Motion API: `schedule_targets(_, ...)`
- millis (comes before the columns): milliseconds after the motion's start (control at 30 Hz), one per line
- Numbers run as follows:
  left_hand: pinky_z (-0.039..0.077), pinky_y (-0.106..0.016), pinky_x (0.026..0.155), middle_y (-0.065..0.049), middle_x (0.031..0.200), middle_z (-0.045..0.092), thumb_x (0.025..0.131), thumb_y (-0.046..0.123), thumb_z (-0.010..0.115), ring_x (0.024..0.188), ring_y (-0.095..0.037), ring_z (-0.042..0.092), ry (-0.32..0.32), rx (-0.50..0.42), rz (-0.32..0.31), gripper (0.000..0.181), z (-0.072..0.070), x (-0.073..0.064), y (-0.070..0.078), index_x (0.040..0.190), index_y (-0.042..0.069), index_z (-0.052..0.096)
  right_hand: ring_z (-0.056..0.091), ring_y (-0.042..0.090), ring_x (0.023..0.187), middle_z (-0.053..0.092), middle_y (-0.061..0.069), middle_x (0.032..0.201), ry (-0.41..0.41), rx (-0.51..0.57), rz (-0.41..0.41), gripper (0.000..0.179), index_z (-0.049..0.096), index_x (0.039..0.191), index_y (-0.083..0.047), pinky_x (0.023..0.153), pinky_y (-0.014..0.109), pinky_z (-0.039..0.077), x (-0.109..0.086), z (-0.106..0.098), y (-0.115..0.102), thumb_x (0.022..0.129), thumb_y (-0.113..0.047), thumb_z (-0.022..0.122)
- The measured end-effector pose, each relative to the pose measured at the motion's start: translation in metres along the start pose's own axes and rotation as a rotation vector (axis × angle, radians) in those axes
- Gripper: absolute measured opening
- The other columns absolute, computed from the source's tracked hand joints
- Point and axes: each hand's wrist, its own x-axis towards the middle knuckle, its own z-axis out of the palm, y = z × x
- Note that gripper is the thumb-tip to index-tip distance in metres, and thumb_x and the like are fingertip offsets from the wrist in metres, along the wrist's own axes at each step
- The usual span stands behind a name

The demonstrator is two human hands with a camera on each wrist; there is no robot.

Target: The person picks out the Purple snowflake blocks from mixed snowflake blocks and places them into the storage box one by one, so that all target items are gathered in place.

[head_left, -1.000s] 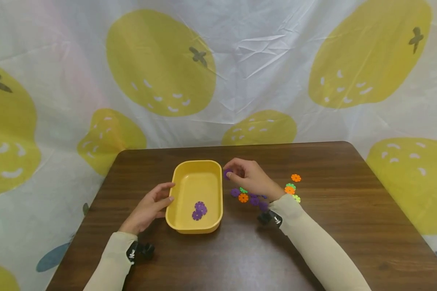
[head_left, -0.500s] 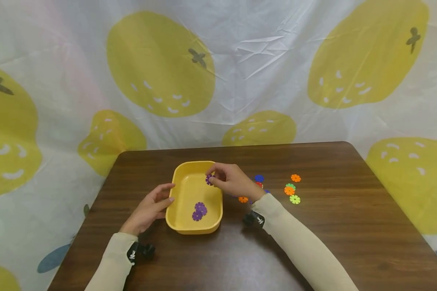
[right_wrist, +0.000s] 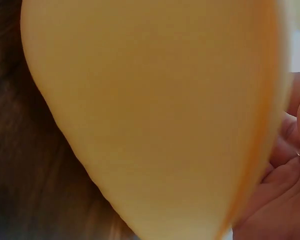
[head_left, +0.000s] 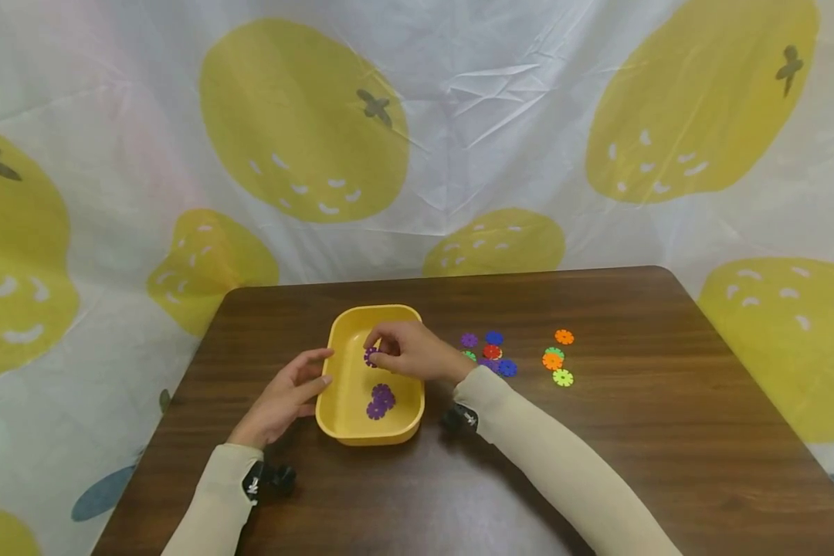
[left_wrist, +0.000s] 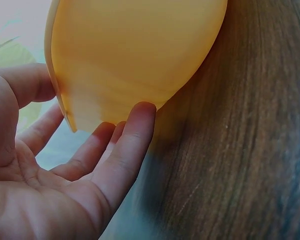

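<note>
In the head view, my right hand (head_left: 413,351) pinches a purple snowflake-shaped building disc (head_left: 371,356) over the inside of a yellow plastic tub (head_left: 344,428). My left hand (head_left: 281,398) holds the tub's left side, with fingertips on its rim and wall. Overlapping purple discs (head_left: 376,410) lie on the tub floor, below the pinched one. The left wrist view shows the left hand (left_wrist: 85,160) with its fingers against the outer wall of the tub (left_wrist: 135,55). In the right wrist view the tub wall (right_wrist: 155,110) covers most of the right hand (right_wrist: 285,175) and hides the disc.
Right of the tub lies a loose cluster of discs, among them a red disc (head_left: 492,351) and blue discs (head_left: 507,368). Farther right are an orange disc (head_left: 564,337) and a yellow-green disc (head_left: 563,378). A fruit-patterned cloth (head_left: 500,139) hangs behind the brown table (head_left: 632,401).
My right hand has carried the purple disc leftward, from beside the tub's right rim to over its inside, uncovering the disc cluster. The left hand and tub have stayed put.
</note>
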Motion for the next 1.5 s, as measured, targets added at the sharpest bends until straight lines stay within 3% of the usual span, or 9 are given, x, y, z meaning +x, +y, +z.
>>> schedule_targets(600, 0.064, -0.049, 0.093, -0.026, 0.151, 0.051, 0.108, 0.02, 0.062, 0.125, -0.037, 0.066, -0.01, 0.001, 0.001, 0.055, 0.001, 0.002, 0.003, 0.159, 0.021, 0.042, 0.063, 0.004, 0.065, 0.073, -0.009, 0.084, -0.104, -0.145, 0.043, 0.018, 0.072, 0.113, -0.017, 0.062, 0.02, 0.054, 0.003, 0.016, -0.002, 0.098, -0.027, 0.077)
schedule_targets(1000, 0.063, -0.047, 0.094, -0.025, 0.152, 0.051, 0.108, 0.023, 0.063, 0.125, -0.034, 0.066, -0.012, 0.015, 0.001, 0.055, 0.001, 0.002, 0.003, 0.159, 0.023, 0.042, 0.062, 0.008, 0.073, 0.071, -0.004, 0.086, -0.068, -0.092, 0.02, 0.02, 0.072, 0.116, -0.008, 0.069, 0.021, 0.055, 0.001, 0.009, -0.003, 0.1, -0.02, 0.074)
schedule_targets(1500, 0.063, -0.046, 0.094, -0.023, 0.154, 0.05, 0.107, 0.025, 0.064, 0.124, -0.034, 0.066, 0.014, 0.043, -0.019, 0.056, -0.001, -0.001, 0.003, 0.159, 0.025, 0.042, 0.062, 0.008, 0.073, 0.069, -0.006, 0.081, 0.039, -0.051, -0.024, 0.015, 0.073, 0.112, -0.01, 0.066, 0.023, 0.055, -0.016, -0.01, -0.009, 0.1, -0.02, 0.073)
